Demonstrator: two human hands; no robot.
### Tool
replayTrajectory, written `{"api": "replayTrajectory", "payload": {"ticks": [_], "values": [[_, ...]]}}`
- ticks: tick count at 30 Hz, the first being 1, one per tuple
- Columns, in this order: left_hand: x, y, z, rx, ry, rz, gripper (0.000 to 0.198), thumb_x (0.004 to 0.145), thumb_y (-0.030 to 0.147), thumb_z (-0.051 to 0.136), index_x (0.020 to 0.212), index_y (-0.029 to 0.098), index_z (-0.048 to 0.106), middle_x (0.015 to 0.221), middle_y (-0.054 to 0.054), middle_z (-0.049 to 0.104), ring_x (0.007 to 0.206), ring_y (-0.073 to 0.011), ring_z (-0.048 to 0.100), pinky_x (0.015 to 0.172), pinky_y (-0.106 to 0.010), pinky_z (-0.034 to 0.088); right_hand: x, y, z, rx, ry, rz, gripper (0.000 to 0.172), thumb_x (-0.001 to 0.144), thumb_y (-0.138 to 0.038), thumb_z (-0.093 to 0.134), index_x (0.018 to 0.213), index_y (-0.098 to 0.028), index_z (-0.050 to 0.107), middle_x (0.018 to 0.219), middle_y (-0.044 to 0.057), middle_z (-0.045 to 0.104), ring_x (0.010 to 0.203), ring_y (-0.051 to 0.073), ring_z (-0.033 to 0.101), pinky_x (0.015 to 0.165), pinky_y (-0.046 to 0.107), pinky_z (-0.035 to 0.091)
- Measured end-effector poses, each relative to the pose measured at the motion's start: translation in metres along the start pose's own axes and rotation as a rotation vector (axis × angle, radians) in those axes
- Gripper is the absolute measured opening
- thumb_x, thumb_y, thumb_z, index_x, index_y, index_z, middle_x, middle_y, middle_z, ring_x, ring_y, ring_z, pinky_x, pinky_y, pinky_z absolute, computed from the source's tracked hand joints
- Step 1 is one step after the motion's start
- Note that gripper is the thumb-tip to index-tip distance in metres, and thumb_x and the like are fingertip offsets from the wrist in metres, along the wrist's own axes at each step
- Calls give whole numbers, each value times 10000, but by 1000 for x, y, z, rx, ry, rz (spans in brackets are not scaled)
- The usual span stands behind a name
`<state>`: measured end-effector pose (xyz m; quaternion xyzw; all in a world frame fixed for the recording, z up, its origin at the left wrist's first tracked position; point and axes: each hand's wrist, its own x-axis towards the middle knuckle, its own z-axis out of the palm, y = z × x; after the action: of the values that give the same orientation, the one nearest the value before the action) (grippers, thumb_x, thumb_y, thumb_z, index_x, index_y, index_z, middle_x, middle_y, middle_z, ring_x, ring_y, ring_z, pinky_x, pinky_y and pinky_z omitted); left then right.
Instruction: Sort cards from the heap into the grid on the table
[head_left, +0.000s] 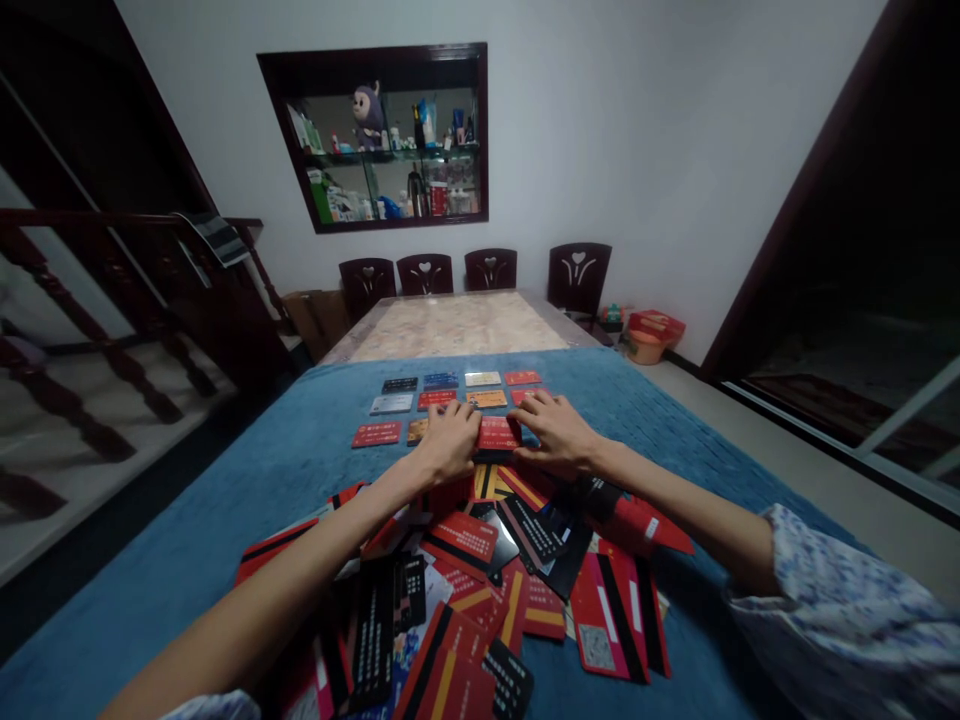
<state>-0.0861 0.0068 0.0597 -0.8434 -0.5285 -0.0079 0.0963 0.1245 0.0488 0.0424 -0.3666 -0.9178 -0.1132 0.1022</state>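
Between my two hands is a small stack of red cards (497, 432), its printed top face showing and a dark edge at its front. My left hand (452, 442) grips the stack's left side with bent fingers. From the right, my right hand (553, 432) curls its fingers and thumb against the opposite side. Beyond them, neat card piles stand in rows, among them a white pile (482, 379), a blue pile (440, 380) and a silver pile (391, 403). A red pile (376, 434) lies left of my left hand. Below my wrists spreads a loose heap of mixed cards (461, 540).
A blue cloth (247, 470) covers the near part of the table, and a marbled top (457, 325) shows beyond it. Several dark chairs (491, 268) stand at the far side. A wooden railing (105, 250) runs at left; a red bag (654, 325) sits on the floor at right.
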Motion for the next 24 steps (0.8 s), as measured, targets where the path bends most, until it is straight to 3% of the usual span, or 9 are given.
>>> {"api": "replayTrajectory", "payload": {"ticks": [12,20,24], "values": [[-4,-32,1,47,-44,-92,431,747,153,572,1172,180,509,1263,-150,549,1195,-316,446,954,-510,376,41,-17,-6,73,-144,42,396,846,-441,589,1162,-204,608,1232,144,581,1135,308,460,863,408,388],[1,-61,9,42,-31,-132,314,769,145,555,1081,166,533,1215,-143,558,1154,-312,468,914,-500,389,76,-23,-1,56,-148,52,386,836,-441,601,1139,-203,617,1237,142,584,1167,322,455,873,419,411],[7,-78,10,25,-45,-162,287,817,229,558,1095,163,531,1197,-149,552,1137,-320,473,909,-501,379,98,-24,2,51,-158,44,340,838,-444,594,1074,-204,641,1225,145,594,1163,323,468,894,448,415]]}}
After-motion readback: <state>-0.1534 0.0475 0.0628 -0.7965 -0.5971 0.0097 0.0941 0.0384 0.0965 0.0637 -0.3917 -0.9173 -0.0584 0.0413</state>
